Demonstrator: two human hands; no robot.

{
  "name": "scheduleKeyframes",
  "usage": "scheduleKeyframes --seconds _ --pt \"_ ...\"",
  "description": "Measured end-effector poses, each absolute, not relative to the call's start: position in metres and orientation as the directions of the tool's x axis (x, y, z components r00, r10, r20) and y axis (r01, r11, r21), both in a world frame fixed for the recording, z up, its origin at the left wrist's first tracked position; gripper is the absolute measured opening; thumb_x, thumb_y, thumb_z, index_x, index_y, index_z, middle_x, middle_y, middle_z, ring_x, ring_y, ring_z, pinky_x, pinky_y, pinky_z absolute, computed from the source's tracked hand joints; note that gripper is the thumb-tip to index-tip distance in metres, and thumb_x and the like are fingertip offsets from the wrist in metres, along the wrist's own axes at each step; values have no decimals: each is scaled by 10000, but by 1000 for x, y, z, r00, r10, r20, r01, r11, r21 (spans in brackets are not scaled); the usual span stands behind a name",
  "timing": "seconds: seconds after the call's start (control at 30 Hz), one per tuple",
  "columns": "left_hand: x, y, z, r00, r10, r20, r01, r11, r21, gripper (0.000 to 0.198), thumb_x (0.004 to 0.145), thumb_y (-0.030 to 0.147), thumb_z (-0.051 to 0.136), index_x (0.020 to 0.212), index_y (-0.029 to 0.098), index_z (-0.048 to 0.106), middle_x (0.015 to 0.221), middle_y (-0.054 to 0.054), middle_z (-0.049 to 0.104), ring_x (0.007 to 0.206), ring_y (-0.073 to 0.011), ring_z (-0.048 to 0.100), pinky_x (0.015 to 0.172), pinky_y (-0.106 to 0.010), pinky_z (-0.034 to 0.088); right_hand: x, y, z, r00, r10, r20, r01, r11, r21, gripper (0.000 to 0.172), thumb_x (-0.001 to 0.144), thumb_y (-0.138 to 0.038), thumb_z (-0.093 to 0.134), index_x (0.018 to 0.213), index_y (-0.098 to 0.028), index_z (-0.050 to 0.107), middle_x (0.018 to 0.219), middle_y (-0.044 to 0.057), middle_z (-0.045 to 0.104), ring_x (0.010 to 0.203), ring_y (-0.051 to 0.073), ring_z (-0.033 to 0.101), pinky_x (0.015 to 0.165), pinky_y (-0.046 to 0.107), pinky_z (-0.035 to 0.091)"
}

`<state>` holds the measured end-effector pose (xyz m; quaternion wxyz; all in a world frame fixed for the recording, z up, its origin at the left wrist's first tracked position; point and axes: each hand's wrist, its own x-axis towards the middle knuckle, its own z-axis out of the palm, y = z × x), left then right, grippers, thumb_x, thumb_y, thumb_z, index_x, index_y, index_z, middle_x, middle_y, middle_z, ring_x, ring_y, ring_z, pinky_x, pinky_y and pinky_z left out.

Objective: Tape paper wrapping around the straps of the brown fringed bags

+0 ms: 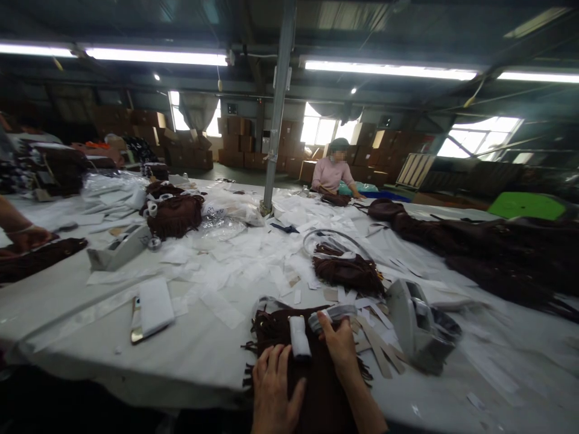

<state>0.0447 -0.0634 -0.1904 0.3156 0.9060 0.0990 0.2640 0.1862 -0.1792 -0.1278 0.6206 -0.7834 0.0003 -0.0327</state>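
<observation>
A dark brown fringed bag (pixel 312 386) lies at the near edge of the white table (pixel 199 355). My left hand (pixel 272 389) rests flat on it with fingers stretched out. My right hand (pixel 338 340) pinches a strip of white wrapping (pixel 332 313) at the bag's top right. A small white wrapped piece (pixel 299 337) lies on the bag between my hands.
A grey tape dispenser (pixel 418 325) stands right of my hands, another (pixel 118 248) at the left. More brown fringed bags (pixel 348 271) (pixel 174 214) and paper scraps (pixel 253 253) cover the table. A phone (pixel 151 310) lies near left. A person in pink (pixel 335 172) works opposite; another person's hand (pixel 27 236) at far left.
</observation>
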Motion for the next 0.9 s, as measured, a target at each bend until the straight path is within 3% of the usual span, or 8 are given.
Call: scheduleKeyframes --seconds 0.13,0.33,0.47,0.6,0.67,0.77,0.83,0.9 --pt "43 -53 -188 834 431 345 -5 -619 786 465 813 361 588 1245 192 567 1250 -121 588 1198 -314 480 1019 -482 378 175 -181 -148 993 -37 114 105 -196 -975 603 759 -526 651 1196 -151 474 866 27 665 616 178 628 616 299 533" --pt "47 -11 -178 722 678 139 72 -274 959 497 835 437 546 1272 204 494 1273 -128 551 1180 -292 509 971 -439 437 175 -182 -149 993 -41 115 107 -157 -982 708 768 -525 645 1314 -144 406 816 7 659 594 180 618 620 311 537" --pt "76 30 -170 711 691 128 88 -269 959 568 838 482 521 1311 182 422 1331 -156 480 1151 -287 526 896 -405 478 173 -180 -146 993 -46 113 102 -190 -976 687 783 -516 627 1313 -133 416 789 12 660 577 185 614 619 323 528" --pt "128 57 -160 812 581 46 168 -308 936 624 818 506 510 1301 120 422 1321 -199 474 1089 -281 562 878 -382 469 167 -177 -142 989 -59 133 118 -199 -973 694 783 -521 620 1318 -128 417 843 36 671 558 187 616 624 336 528" --pt "152 64 -156 862 507 -1 179 -303 936 615 788 526 544 1228 99 499 1199 -193 567 938 -259 617 780 -346 483 165 -176 -140 988 -66 141 125 -204 -971 695 788 -523 612 1323 -125 415 853 43 673 552 188 620 630 339 529" --pt "174 70 -152 917 393 -67 189 -280 941 516 679 561 660 912 100 646 803 -100 665 689 -223 608 615 -296 442 164 -176 -140 986 -76 146 127 -210 -969 710 791 -530 602 1332 -114 407 800 33 668 533 190 618 625 340 530" --pt "180 71 -148 944 310 -108 188 -242 952 480 637 597 681 684 122 631 551 -24 583 535 -182 540 518 -270 375 165 -176 -142 986 -79 144 124 -213 -969 718 789 -537 601 1332 -110 406 770 24 661 520 191 614 622 342 533" --pt "181 73 -142 961 251 -113 161 -181 970 499 632 631 669 575 144 574 442 27 477 445 -134 452 462 -247 307 167 -177 -144 988 -79 136 117 -215 -970 717 789 -549 598 1324 -108 413 754 19 656 519 193 612 630 347 537"
